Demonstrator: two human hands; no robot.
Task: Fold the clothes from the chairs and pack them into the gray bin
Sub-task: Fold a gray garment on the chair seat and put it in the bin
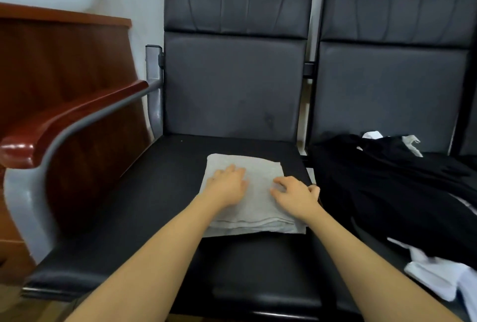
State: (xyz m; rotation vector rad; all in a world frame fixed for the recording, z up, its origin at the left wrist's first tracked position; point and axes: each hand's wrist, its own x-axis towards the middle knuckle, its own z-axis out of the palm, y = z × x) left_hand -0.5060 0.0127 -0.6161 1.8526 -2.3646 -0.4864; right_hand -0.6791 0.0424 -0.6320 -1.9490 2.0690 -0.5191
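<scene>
Near right: crumpled white cloth at seat edge, unfolded. Left hand lies flat, fingers straight, on folded light-grey fabric rectangle in middle of black padded chair seat. Right hand, fingers loosely spread, holds nothing, rests on its right side. Fabric seems soft, light, limp; layers may slide. Better take hold under both short sides. Farther right: black garment heap on next chair. Gray bin not in view.

Likely office waiting area: linked black chairs, wooden desk.
</scene>
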